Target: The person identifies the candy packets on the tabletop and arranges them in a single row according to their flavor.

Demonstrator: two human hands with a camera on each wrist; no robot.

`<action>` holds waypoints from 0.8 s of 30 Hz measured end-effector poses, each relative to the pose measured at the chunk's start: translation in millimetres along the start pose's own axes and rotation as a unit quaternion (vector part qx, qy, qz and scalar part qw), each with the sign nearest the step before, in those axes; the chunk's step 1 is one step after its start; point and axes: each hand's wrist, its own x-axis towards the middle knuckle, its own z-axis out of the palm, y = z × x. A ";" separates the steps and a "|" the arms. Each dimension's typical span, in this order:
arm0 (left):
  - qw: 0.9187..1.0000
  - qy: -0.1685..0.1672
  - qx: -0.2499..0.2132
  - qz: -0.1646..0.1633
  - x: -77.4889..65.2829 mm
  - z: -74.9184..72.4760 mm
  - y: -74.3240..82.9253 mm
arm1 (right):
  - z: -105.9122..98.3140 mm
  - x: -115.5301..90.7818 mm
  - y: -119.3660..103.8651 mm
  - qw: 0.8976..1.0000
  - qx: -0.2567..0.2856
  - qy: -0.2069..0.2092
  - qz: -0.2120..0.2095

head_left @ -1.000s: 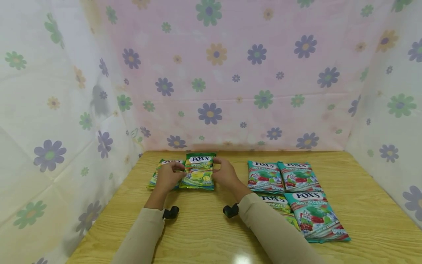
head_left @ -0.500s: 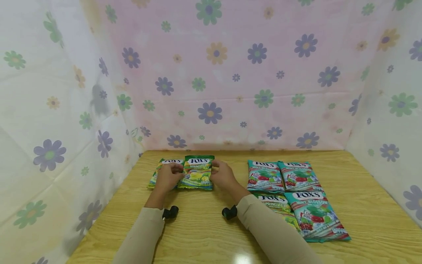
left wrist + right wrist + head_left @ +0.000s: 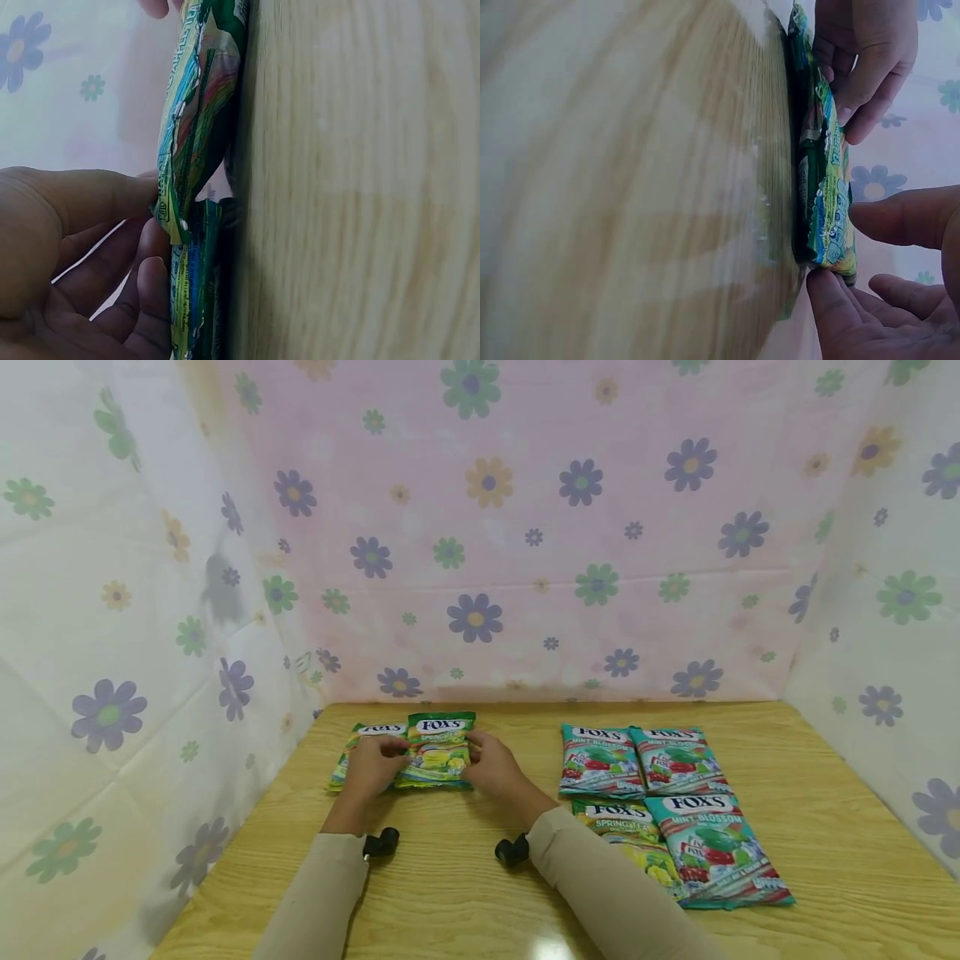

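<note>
A green and yellow Fox's Spring Tea candy bag [image 3: 440,753] lies face up at the back left of the table. My left hand [image 3: 372,766] pinches its left edge, with the thumb [image 3: 112,196] against the bag's corner in the left wrist view. At the opposite edge my right hand [image 3: 495,767] grips the bag, thumb [image 3: 900,217] on its face and a fingertip at its side. A second Spring Tea bag [image 3: 347,756] lies just left, partly covered by my left hand. In the left wrist view the held bag's edge overlaps it.
To the right, three teal Mint Blossom bags [image 3: 602,762] and another Spring Tea bag [image 3: 633,843] lie together in two rows. My right sleeve [image 3: 607,877] overlaps that Spring Tea bag. Flowered cloth [image 3: 510,610] walls the wooden table [image 3: 442,893] at the back and sides.
The held candy bag has slid left and slightly nearer to me, closer over the second Spring Tea bag. Both hands have shifted left with it.
</note>
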 end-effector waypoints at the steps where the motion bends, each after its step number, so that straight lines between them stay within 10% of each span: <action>1: 1.000 0.000 0.000 -0.001 0.1 -0.8 -0.9 | 1.5 -0.4 -0.2 1.000 0.000 -0.002 -0.002; 24: 0.999 -0.011 -0.024 -0.036 -0.6 -8.9 -7.9 | 10.5 1.1 -4.2 0.994 -0.104 -0.029 -0.007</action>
